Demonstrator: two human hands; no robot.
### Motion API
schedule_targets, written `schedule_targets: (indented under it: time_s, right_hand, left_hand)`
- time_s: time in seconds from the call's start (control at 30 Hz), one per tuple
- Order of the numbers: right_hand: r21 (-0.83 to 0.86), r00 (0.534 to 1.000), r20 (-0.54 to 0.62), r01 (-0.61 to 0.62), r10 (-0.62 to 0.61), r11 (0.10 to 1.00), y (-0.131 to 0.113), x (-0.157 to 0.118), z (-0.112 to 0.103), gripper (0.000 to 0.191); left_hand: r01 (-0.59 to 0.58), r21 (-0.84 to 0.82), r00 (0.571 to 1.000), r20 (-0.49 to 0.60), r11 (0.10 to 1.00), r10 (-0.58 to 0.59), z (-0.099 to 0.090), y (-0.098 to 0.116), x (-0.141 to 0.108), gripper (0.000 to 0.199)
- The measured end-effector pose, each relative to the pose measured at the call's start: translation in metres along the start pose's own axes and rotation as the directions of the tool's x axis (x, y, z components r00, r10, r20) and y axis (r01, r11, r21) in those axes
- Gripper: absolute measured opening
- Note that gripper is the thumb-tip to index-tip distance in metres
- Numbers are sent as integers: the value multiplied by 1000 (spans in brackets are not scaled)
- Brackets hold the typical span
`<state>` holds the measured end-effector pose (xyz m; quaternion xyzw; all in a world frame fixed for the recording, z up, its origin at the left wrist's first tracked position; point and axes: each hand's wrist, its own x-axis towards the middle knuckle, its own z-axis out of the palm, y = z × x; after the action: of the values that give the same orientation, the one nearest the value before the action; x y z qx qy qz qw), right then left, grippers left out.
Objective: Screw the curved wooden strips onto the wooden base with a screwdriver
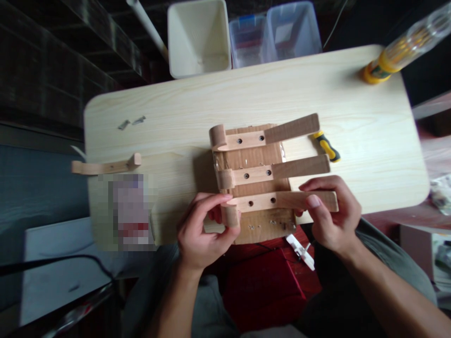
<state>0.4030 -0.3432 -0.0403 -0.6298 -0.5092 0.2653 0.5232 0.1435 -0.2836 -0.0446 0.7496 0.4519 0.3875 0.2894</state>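
The nearest wooden hook [262, 201] lies across a brown cardboard box [260, 230], with two dark holes in its flat middle. My left hand [207, 227] pinches its short curled end between thumb and fingers. At the long flat end, my right hand [329, 213] grips it with the thumb on top. Two similar hooks, a middle wooden hook [299, 165] and a far wooden hook [292, 127], rest parallel to it on the box. Screw heads appear to sit in their holes. What lies under my fingers is hidden.
A yellow-black screwdriver handle [328, 146] lies right of the box. Another wooden hook [105, 166] overhangs the table's left edge, near small metal screws [132, 123]. A clear yellow-based tube [391, 58] stands back right. Behind the table [169, 108] are a cream bin [199, 65] and clear bins [294, 33].
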Motion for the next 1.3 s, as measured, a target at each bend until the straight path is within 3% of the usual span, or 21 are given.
schedule_targets:
  time_s: [0.53, 1.3]
  right_hand:
    - [10, 999, 36, 13, -13, 1000, 0, 2, -2, 9]
    - [28, 995, 100, -2, 0, 1000, -1, 6, -2, 6]
  left_hand:
    - [19, -47, 999, 29, 999, -18, -1, 3, 3, 43]
    - [33, 2, 996, 79, 999, -33, 0, 12, 13, 30]
